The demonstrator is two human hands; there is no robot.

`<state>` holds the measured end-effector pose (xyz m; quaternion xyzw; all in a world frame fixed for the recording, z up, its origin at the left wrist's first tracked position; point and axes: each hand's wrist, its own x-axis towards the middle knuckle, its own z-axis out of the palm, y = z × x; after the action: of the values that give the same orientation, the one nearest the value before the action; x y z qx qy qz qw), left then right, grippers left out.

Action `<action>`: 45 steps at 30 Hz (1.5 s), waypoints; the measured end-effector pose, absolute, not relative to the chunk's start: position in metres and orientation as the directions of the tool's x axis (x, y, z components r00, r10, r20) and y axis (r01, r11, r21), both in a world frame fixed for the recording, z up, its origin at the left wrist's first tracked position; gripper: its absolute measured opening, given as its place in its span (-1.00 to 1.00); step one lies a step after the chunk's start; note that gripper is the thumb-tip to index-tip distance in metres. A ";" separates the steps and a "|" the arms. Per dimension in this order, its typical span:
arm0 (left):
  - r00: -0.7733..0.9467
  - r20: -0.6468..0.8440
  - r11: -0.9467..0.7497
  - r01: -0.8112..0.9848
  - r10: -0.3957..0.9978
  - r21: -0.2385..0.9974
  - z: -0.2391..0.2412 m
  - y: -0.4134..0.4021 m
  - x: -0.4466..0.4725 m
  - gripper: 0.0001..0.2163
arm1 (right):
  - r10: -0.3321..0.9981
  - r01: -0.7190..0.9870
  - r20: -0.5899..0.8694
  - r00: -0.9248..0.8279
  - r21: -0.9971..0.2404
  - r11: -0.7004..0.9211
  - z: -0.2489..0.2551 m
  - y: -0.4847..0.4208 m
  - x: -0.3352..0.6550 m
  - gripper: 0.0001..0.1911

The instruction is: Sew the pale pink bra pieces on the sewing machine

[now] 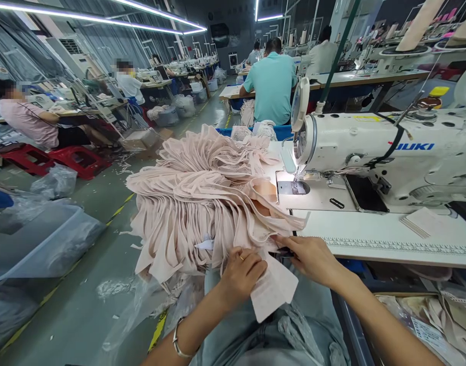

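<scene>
My left hand (243, 274), a ring on one finger, is closed on the edge of a pale pink fabric piece (277, 287) that hangs over my lap. Close by, my right hand (311, 256) is closed around a small dark tool (284, 251), which looks like thread snips and is mostly covered by the fingers. Its fingertips touch the strap end of the garment pile. That large heap of pale pink sewn garment pieces (187, 203) lies in folds over the table's left end, beside the sewing machine's needle area (296, 185).
The white sewing machine (351, 147) stands at the right on a table with a printed ruler (378, 247). Some fabric pieces (424, 222) lie on it. A plastic bin (46, 244) is on the floor at left. Several people sit at other machines, one in a teal shirt (271, 86).
</scene>
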<state>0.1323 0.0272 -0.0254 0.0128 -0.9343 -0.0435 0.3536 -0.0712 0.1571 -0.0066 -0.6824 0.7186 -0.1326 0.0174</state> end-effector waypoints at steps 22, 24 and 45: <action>-0.713 0.693 0.987 0.008 -0.105 0.158 -0.016 0.026 0.163 -0.84 | -0.832 -0.971 0.515 -0.207 -0.212 0.111 -0.003 0.185 -0.025 -0.75; -0.723 0.685 0.987 0.024 -0.091 0.157 -0.014 0.026 0.164 -0.84 | -0.808 -0.981 0.559 -0.186 -0.149 0.123 -0.009 0.187 -0.012 -0.82; -0.715 0.695 0.992 0.012 -0.078 0.124 -0.009 0.027 0.168 -0.83 | -0.841 0.733 -0.466 -0.275 -0.667 0.130 -0.066 0.165 0.034 -0.54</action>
<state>0.1680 0.0271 -0.0092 0.0180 -0.9241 -0.0600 0.3770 0.0342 0.1647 -0.0656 -0.0593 0.4541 -0.6568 0.5992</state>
